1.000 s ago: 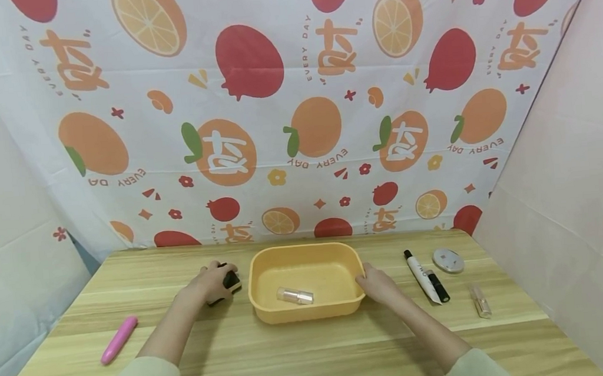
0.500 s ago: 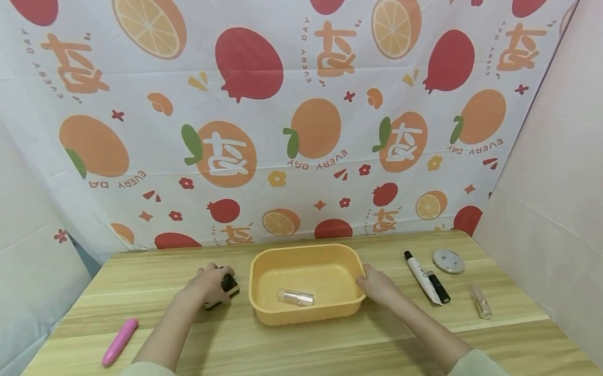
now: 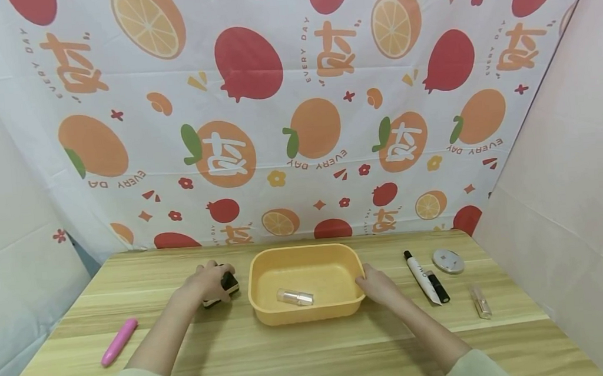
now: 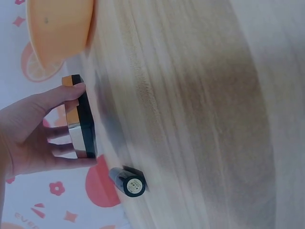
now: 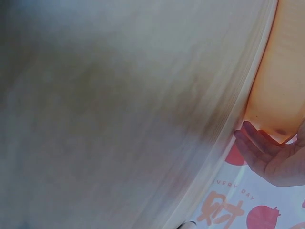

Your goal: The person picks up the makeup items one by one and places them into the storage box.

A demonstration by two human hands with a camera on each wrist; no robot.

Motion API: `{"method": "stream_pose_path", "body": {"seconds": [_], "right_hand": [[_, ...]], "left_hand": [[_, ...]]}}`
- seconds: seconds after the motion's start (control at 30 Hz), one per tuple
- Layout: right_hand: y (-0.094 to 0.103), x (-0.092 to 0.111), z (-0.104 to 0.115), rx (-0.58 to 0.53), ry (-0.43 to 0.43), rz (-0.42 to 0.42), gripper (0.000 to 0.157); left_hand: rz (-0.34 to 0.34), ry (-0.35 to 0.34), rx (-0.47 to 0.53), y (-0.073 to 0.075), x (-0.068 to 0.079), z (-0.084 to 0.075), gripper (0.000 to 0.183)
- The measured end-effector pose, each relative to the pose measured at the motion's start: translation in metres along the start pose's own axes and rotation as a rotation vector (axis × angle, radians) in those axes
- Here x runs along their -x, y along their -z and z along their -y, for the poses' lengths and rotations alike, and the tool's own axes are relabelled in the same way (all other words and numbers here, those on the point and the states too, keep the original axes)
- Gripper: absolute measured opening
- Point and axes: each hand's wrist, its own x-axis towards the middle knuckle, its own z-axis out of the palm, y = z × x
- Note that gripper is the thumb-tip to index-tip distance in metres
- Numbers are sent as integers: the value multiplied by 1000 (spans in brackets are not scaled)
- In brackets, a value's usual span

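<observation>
The left hand (image 3: 210,283) grips a flat, rectangular black-and-gold case (image 3: 230,281) just left of a yellow plastic basin (image 3: 308,314), toward the back edge of the wooden table (image 3: 315,367). The right hand (image 3: 379,285) pinches the basin's right rim. Near the case, a dark cylinder (image 4: 134,186) shows a round pale end label, too small to read. Toward the table's right edge, a black-capped white tube (image 3: 423,280) bears blurred lettering. The white fruit-print cloth (image 3: 170,145) behind reads "EVERY DAY" and "财".

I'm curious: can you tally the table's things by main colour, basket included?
Black: 3 (compact, left tube, right tube)
Clear: 2 (inside tube, outside tube)
White: 1 (squeeze tube)
Silver: 1 (round case)
Pink: 1 (rod)
Yellow: 1 (basket)
Total: 9
</observation>
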Motion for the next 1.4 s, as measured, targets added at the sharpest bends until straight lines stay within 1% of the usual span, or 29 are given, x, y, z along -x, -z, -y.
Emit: {"method": "stream_pose_path", "body": {"seconds": [0.3, 0.6, 0.83, 1.13, 1.4], "right_hand": [[0, 1, -1, -4, -3, -4, 38], [0, 2, -1, -22, 7, 6, 39], [0, 0, 0, -20, 3, -2, 38], [-1, -3, -3, 3, 6, -7, 39], [-1, -2, -2, 3, -2, -4, 40]], "left_hand": [[-10, -7, -10, 6, 3, -6, 57], [-35, -45, -2, 17, 7, -10, 59], [-27, -53, -8, 26, 8, -14, 58], [-10, -65, -6, 32, 11, -20, 57], [-6, -69, -8, 38, 14, -30, 60]]}}
